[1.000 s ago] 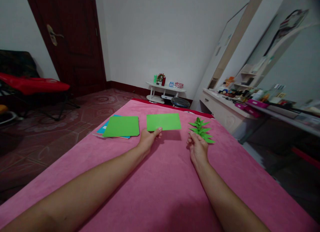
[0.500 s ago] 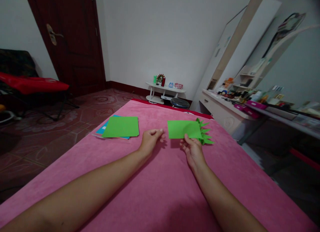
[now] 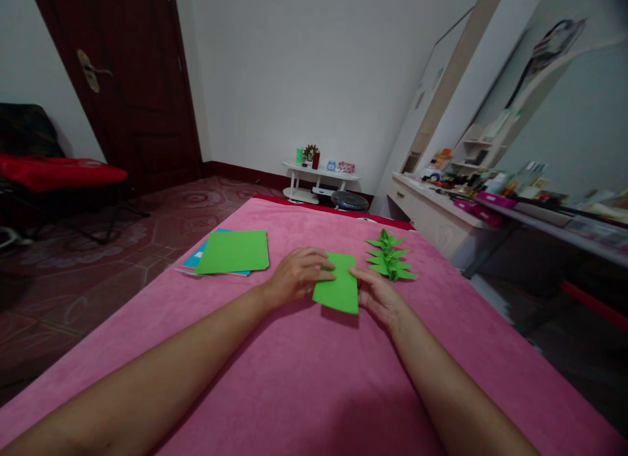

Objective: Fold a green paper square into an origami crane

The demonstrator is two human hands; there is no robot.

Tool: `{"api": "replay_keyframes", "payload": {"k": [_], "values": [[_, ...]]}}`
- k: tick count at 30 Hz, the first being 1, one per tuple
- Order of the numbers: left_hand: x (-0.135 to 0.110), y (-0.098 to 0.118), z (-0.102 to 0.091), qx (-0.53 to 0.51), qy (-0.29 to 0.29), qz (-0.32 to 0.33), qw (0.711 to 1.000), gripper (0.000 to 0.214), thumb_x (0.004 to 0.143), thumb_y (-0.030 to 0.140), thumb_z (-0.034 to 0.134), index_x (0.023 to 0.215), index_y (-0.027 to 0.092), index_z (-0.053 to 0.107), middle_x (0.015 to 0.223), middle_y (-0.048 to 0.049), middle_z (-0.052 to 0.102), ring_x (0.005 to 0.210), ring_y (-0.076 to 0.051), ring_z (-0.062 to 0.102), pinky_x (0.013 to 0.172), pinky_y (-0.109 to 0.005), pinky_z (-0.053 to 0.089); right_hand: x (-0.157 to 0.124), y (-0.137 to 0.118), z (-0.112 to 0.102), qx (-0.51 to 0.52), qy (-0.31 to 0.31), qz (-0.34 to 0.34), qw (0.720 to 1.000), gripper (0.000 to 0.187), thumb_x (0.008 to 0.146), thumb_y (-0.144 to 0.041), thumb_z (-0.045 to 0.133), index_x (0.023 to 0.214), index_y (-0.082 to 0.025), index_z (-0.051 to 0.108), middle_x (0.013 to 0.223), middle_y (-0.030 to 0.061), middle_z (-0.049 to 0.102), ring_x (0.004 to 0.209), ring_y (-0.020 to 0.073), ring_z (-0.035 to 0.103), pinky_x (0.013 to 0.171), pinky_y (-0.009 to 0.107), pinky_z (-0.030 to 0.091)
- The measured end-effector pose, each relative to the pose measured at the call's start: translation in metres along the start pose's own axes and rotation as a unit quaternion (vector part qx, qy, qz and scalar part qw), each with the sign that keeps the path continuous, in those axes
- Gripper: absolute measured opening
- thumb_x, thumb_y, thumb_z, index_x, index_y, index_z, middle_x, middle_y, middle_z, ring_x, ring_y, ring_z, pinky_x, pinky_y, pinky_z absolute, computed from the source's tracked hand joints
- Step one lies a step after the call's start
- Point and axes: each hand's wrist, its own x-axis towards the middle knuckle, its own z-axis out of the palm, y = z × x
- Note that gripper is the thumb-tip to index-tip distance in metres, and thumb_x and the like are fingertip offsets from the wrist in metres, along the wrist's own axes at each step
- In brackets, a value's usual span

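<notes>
A green rectangle of paper (image 3: 342, 287), its long side pointing toward me, is held just above the pink cloth between both hands. My left hand (image 3: 299, 273) has its fingers laid over the paper's left edge. From the other side, my right hand (image 3: 377, 295) grips the right edge, thumb on top. Beyond the right hand lie several folded green paper pieces with pointed tips (image 3: 390, 254), bunched in a row. To the left of my left hand rests a stack of green paper sheets (image 3: 235, 252), with blue paper (image 3: 195, 254) poking out beneath.
The pink cloth (image 3: 275, 384) covers the surface in front of me. A low white stand (image 3: 321, 171) with small items is by the far wall. On the right stands a dressing table (image 3: 436, 204) crowded with bottles. A red-covered chair (image 3: 63, 173) is at left.
The green paper has moved left and been turned from lying crosswise to pointing toward me. My left hand, apart from it before, now holds its left edge. The pointed pieces are uncovered.
</notes>
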Motion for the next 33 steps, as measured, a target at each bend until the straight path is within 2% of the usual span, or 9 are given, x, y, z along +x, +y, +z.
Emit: {"api": "replay_keyframes", "payload": {"k": [5,7,10,14,17,20,23,26,33], "values": [[-0.007,-0.007,0.010,0.020,0.051,-0.105,0.993,0.027,0.078,0.011,0.053,0.098,0.021,0.069,0.088,-0.0066,0.068,0.086,-0.019,0.058,0.078,-0.034,0.047,0.009,0.005,-0.003,-0.130,0.112,-0.184,0.968,0.042,0.064,-0.026,0.072,0.104,-0.025,0.061,0.102,0.0042,0.064,0.059,0.0102,0.056,0.052,0.023,0.047],[-0.008,-0.008,0.010,0.028,0.055,-0.127,0.990,0.027,0.077,0.010,0.053,0.096,0.021,0.070,0.085,-0.0067,0.068,0.084,-0.019,0.058,0.076,-0.033,0.047,0.009,0.008,0.000,-0.226,0.089,-0.264,0.933,0.047,0.061,-0.018,0.073,0.106,-0.026,0.064,0.108,0.0049,0.061,0.063,0.0108,0.057,0.059,0.026,0.048],[-0.008,-0.005,0.006,0.018,0.047,-0.123,0.991,0.032,0.077,0.008,0.051,0.099,0.022,0.070,0.087,-0.0072,0.068,0.085,-0.019,0.058,0.076,-0.033,0.047,0.004,0.009,0.008,-0.333,0.045,-0.346,0.876,0.024,0.068,-0.016,0.066,0.089,-0.025,0.072,0.100,0.0053,0.062,0.079,0.0172,0.059,0.070,0.030,0.048],[-0.008,-0.004,0.003,-0.014,0.027,-0.105,0.994,0.034,0.081,0.011,0.048,0.104,0.026,0.068,0.102,-0.0083,0.068,0.096,-0.020,0.056,0.084,-0.036,0.044,-0.003,0.008,0.013,-0.356,0.046,-0.404,0.841,0.028,0.075,-0.012,0.057,0.087,-0.031,0.074,0.096,0.0036,0.064,0.094,0.0208,0.058,0.084,0.036,0.045],[-0.010,-0.006,0.005,-0.016,-0.030,-0.103,0.994,0.034,0.080,0.010,0.048,0.102,0.025,0.069,0.099,-0.0091,0.068,0.093,-0.021,0.056,0.082,-0.034,0.043,-0.002,0.012,0.006,-0.384,0.033,-0.406,0.828,0.034,0.074,-0.009,0.054,0.088,-0.033,0.074,0.098,0.0026,0.066,0.094,0.0211,0.059,0.085,0.038,0.045],[-0.014,-0.009,0.006,-0.023,-0.129,-0.098,0.987,0.037,0.074,0.004,0.049,0.098,0.023,0.070,0.092,-0.0072,0.069,0.087,-0.019,0.058,0.077,-0.029,0.042,0.002,0.018,-0.003,-0.444,-0.038,-0.365,0.818,0.035,0.072,-0.006,0.053,0.086,-0.030,0.074,0.088,0.0026,0.068,0.082,0.0199,0.061,0.076,0.034,0.047],[-0.015,-0.009,0.004,-0.043,-0.176,-0.123,0.976,0.028,0.072,0.007,0.053,0.088,0.022,0.071,0.086,-0.0047,0.069,0.082,-0.018,0.060,0.074,-0.026,0.041,0.003,0.022,-0.006,-0.487,-0.079,-0.328,0.806,0.025,0.073,-0.010,0.056,0.080,-0.026,0.074,0.083,0.0024,0.068,0.076,0.0181,0.061,0.070,0.029,0.045],[-0.015,-0.009,0.004,-0.037,-0.157,-0.177,0.971,0.011,0.070,0.027,0.065,0.075,0.018,0.069,0.073,-0.0035,0.065,0.066,-0.016,0.056,0.062,-0.024,0.037,0.003,0.023,-0.004,-0.500,-0.052,-0.313,0.806,0.018,0.078,-0.023,0.058,0.065,-0.021,0.069,0.072,0.0012,0.063,0.065,0.0151,0.056,0.060,0.025,0.041],[-0.017,-0.022,0.022,-0.057,-0.068,-0.349,0.933,0.034,0.072,0.042,0.061,0.050,0.016,0.057,0.045,0.0043,0.043,0.043,-0.009,0.034,0.047,-0.024,0.021,0.022,0.032,0.000,-0.497,0.106,-0.239,0.827,0.029,0.076,-0.031,0.057,0.050,-0.018,0.057,0.049,-0.0030,0.050,0.050,0.0124,0.047,0.050,0.023,0.032]]}}
